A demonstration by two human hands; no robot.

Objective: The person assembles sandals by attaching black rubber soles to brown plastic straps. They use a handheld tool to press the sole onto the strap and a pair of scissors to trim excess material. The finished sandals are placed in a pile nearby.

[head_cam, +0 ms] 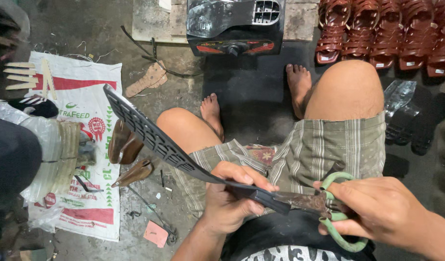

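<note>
My left hand (232, 198) grips a long black rubber sole (150, 135) with a ribbed tread, held edge-on and slanting up to the left over my knees. My right hand (384, 208) holds a pair of scissors (324, 203) with green handles and rusty blades. The blades are closed on the near end of the sole, right next to my left fingers. My bare feet rest on the dark floor beyond my knees.
A black machine (236, 24) stands ahead on the floor. Rows of brown sandals (386, 34) lie at the top right. A white printed sack (82, 145) at left carries stacked soles (63, 154), wooden strips and brown shoe pieces (123, 145). A clear plastic bag (399, 96) lies at right.
</note>
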